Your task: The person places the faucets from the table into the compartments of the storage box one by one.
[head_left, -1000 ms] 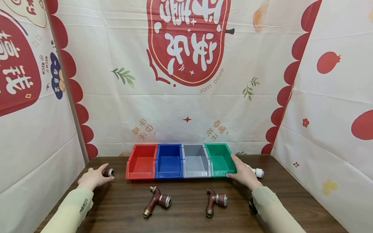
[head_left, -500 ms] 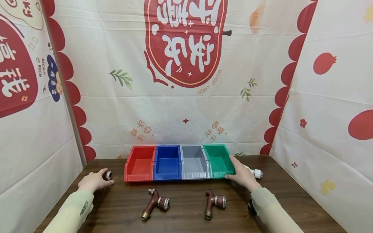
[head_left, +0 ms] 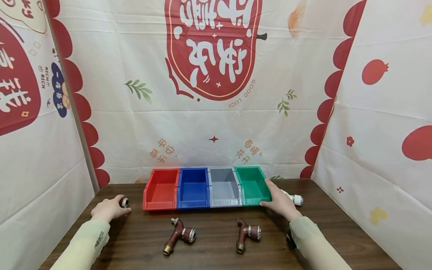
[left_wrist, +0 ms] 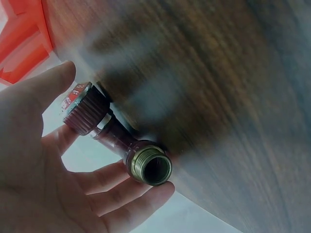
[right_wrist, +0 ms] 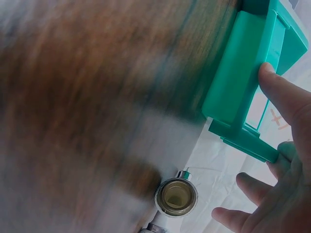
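Note:
In the left wrist view a maroon tap [left_wrist: 116, 136] with a ribbed knob and brass threaded end lies against the fingers of my left hand [left_wrist: 53, 165]; the thumb stands apart from the knob. From the head view, this left hand [head_left: 107, 209] is at the table's left edge, mostly covering the tap [head_left: 124, 202]. My right hand [head_left: 281, 201] rests against the right side of the green bin [head_left: 252, 185]. Its thumb touches the bin [right_wrist: 243, 82] rim, and the other fingers spread. Beyond that hand lies a white tap [head_left: 297, 200], its open end visible in the right wrist view.
Red [head_left: 162, 187], blue [head_left: 193, 187] and grey [head_left: 225, 187] bins adjoin the green one in a row. Two maroon taps, one left [head_left: 178, 235] and one right [head_left: 247, 235], lie on the wooden table [head_left: 209, 255] in front. Printed cloth [head_left: 202, 123] encloses the back and sides.
My left hand has settled closer round the tap on the left, covering more of it. The right hand stays at the green bin; the view has shifted slightly.

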### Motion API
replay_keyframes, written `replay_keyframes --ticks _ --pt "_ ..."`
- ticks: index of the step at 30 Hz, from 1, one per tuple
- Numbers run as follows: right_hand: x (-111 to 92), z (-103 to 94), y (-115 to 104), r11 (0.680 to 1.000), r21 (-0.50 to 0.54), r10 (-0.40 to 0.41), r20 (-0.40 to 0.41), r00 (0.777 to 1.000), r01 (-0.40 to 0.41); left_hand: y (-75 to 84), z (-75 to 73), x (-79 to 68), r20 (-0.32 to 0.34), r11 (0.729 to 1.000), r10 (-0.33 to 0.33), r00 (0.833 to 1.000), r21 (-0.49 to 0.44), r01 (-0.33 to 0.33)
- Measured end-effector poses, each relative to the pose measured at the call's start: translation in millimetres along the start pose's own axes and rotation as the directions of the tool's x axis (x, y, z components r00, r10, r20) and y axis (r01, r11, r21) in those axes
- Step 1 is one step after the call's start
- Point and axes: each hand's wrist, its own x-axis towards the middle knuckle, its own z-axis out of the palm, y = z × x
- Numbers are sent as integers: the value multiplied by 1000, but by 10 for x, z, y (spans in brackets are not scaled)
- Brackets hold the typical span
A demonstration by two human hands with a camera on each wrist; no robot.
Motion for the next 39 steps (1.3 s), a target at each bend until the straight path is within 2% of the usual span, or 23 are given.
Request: replay_keyframes --ticks 13,30,39 --pt "19 -1 -6 1000 5 10 16 1000 -10 -24 10 104 5 1000 -16 1000 18 15" --pt "-6 -4 5 999 25 25 8 1000 -25 -25 -34 105 -25 1000 17 1000 20 -16" --pt "-2 15 20 999 35 9 8 1000 -9 -65 -29 97 -6 999 28 1000 20 -28"
